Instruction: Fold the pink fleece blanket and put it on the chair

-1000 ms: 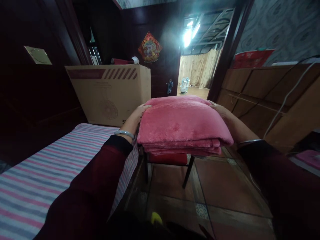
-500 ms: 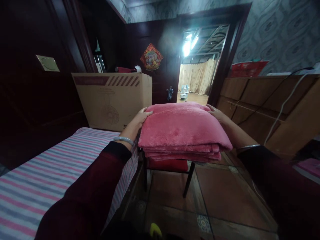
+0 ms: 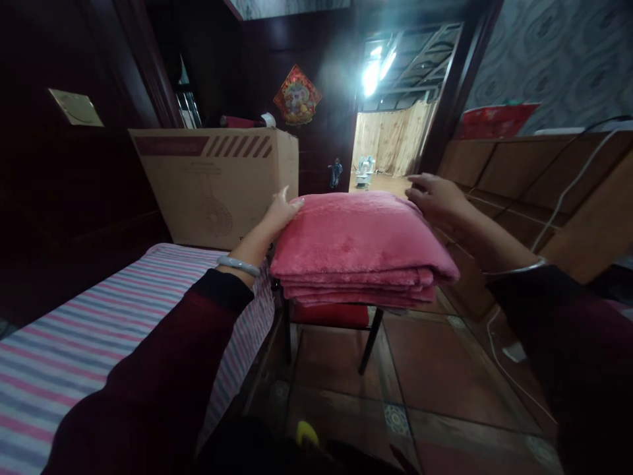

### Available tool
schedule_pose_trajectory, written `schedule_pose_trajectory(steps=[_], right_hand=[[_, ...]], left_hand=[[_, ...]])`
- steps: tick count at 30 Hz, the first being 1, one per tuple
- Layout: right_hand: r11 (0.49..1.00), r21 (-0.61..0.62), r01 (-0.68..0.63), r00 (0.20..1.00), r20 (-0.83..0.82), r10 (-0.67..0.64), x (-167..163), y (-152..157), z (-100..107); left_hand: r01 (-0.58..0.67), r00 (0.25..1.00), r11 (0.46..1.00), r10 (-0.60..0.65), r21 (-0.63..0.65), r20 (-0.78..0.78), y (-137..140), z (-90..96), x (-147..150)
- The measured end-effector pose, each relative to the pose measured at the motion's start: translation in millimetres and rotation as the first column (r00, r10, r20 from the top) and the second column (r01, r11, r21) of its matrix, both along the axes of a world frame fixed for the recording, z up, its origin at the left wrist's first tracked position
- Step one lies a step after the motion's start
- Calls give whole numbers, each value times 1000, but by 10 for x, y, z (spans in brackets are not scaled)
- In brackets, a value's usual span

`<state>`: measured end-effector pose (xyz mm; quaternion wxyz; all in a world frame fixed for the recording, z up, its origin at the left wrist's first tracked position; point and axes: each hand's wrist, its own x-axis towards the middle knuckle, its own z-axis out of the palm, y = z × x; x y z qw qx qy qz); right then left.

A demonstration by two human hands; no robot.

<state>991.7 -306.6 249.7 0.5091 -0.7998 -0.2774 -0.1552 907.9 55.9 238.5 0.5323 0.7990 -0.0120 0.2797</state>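
A folded pink plush blanket (image 3: 363, 241) lies in a thick stack of layers over a chair with a red seat (image 3: 330, 315) and dark legs. My left hand (image 3: 283, 210) is at the blanket's far left corner, fingers apart, its fingertips at the edge. On the other side my right hand (image 3: 438, 196) hovers just above the far right corner, with its fingers stretched out and nothing held. A bangle circles each wrist.
To the left is a surface with a striped cloth (image 3: 123, 310), and a large cardboard box (image 3: 212, 188) stands behind it. Wooden drawers (image 3: 524, 178) line the right, with a white cable (image 3: 576, 175) hanging down. A doorway opens ahead onto a room with a fan (image 3: 364, 171).
My right hand has let go of the blanket's right side and risen above it. My left hand's fingers have loosened and lifted at the left corner. The view has tilted slightly downward.
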Motion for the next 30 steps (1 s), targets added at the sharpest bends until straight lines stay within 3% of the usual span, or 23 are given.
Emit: schedule_pose_trajectory(steps=[3,6,8,12,20,26,30], right_hand=[[955,-233,184,955,273,-118,-153,320,114],[892,-410,190,960,269,-80,-181,619,-15],[864,-478,156,970,240,-43,-137,708,-157],[854,-499,148,968,251,-21,-37,691,-357],[865,-469,177,961,271,-50,-24,715,-461],[851,-478,218,949,307,-71,-86,720,-481],[824,-507,252,945,311,-98,-127,733,-463]], left_hand=[[-46,999,926,34,376,39,-257,83,7],[4,998,816,36,577,-57,-449,34,4],[49,993,786,31,617,-118,-497,-45,-1],[54,993,772,23,633,-112,-483,-185,21],[66,991,785,18,615,-129,-476,-270,47],[28,984,659,112,752,-135,-507,-209,-13],[28,974,605,162,796,-158,-530,-166,-16]])
